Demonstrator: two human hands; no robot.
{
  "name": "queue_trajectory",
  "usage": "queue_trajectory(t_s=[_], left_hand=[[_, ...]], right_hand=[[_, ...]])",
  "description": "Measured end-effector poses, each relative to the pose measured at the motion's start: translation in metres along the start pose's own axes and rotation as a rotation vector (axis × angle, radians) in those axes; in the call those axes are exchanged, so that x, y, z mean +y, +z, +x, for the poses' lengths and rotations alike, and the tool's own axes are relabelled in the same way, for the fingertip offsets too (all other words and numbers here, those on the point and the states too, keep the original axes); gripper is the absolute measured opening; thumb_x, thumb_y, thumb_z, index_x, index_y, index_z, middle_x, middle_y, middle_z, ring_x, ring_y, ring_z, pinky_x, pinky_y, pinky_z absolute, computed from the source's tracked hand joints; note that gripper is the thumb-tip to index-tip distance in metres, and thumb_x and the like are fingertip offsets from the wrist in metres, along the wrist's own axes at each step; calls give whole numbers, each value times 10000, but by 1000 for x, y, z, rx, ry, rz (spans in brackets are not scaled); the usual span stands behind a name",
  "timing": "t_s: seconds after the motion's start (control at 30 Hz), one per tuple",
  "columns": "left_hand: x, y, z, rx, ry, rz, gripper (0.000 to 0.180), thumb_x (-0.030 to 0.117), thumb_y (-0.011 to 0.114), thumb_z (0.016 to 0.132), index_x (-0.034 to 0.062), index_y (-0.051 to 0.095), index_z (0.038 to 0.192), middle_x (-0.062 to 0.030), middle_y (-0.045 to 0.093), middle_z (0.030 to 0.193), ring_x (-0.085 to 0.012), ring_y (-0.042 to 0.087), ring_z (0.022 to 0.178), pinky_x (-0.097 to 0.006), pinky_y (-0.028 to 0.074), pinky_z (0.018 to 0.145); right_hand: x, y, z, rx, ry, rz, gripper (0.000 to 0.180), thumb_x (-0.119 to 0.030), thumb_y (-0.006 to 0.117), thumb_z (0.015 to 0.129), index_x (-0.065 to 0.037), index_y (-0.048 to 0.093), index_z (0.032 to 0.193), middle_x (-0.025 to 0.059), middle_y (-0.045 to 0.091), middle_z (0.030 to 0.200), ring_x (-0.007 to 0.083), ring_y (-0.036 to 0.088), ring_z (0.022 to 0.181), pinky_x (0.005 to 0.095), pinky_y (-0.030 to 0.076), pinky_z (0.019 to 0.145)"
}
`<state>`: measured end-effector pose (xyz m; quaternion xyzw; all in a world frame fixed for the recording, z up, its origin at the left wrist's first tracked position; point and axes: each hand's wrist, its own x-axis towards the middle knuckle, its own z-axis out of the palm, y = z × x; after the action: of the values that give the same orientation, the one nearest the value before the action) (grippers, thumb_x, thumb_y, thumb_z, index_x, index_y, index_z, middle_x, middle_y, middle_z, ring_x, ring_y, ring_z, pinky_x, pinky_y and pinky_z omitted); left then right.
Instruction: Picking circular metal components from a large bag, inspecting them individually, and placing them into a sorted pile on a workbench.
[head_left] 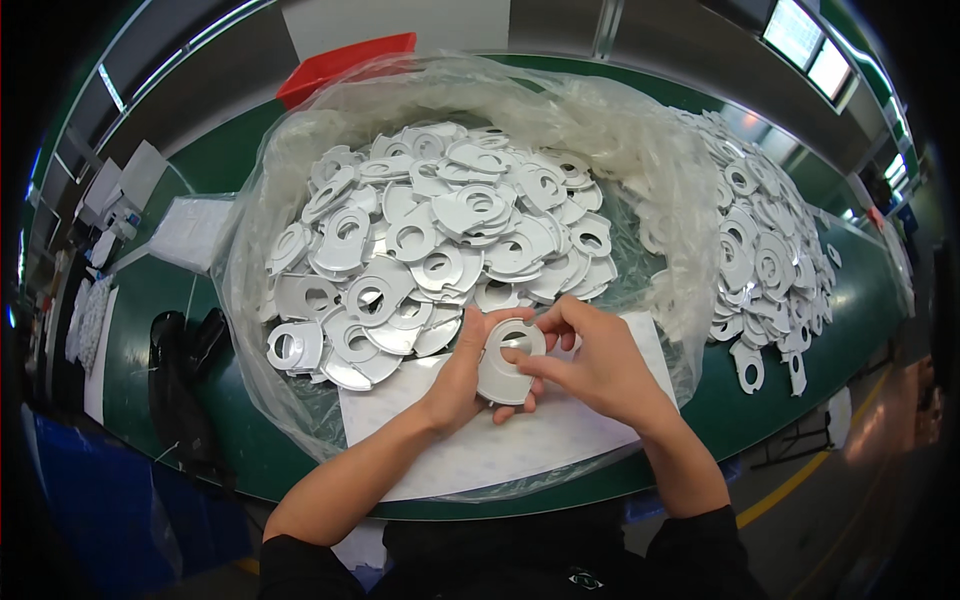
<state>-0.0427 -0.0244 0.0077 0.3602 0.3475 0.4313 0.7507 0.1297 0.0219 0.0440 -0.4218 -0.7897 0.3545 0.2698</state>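
Holed plate (499,385): cradling in left hand (460,382), pinching with right hand (604,364). Probably handling light, stiff; suiting rim holds.

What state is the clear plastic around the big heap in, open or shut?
Open: the clear plastic lies spread around the heap of grey-white parts, which shows uncovered.

1. Before me, a bag (620,115) lies on the tabletop (135,360).
2. One heap of parts (440,240) lies in it, another heap (770,255) to its right.
3. Nearer me than the first, a sheet (520,455) lies below my left grip (462,378) and right grip (595,365).
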Motion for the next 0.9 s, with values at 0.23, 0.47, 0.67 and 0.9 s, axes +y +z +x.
queue_trajectory(t_s=[0.23,0.47,0.67,0.9], left_hand=[[5,-4,1,-94,-80,-85,799,708,90,867,96,295,1338,-164,591,814,-207,613,660,-251,381,415],[8,-6,-3,-117,-110,-45,792,705,97,869,118,287,1366,-186,612,871,-233,635,722,-262,432,434],[46,-10,-24,-19,255,449,593,325,570,910,60,293,1362,-118,498,1224,-181,526,1060,-330,493,786],[62,-46,-43,922,497,1774,381,282,739,728,7,542,902,-137,560,816,-285,563,767,-396,446,643]], right_hand=[[5,4,2,21,117,188,198,-148,653,825,24,579,762,31,566,643,67,473,596,233,406,557],[15,10,8,13,116,189,285,-224,660,834,35,585,740,61,586,631,100,519,547,247,417,509],[33,-56,15,358,132,726,215,-289,595,901,-86,591,831,-13,571,716,49,452,601,194,354,518],[29,-93,16,907,14,994,303,-214,548,921,-65,542,1184,-5,603,995,44,485,791,155,387,634]])
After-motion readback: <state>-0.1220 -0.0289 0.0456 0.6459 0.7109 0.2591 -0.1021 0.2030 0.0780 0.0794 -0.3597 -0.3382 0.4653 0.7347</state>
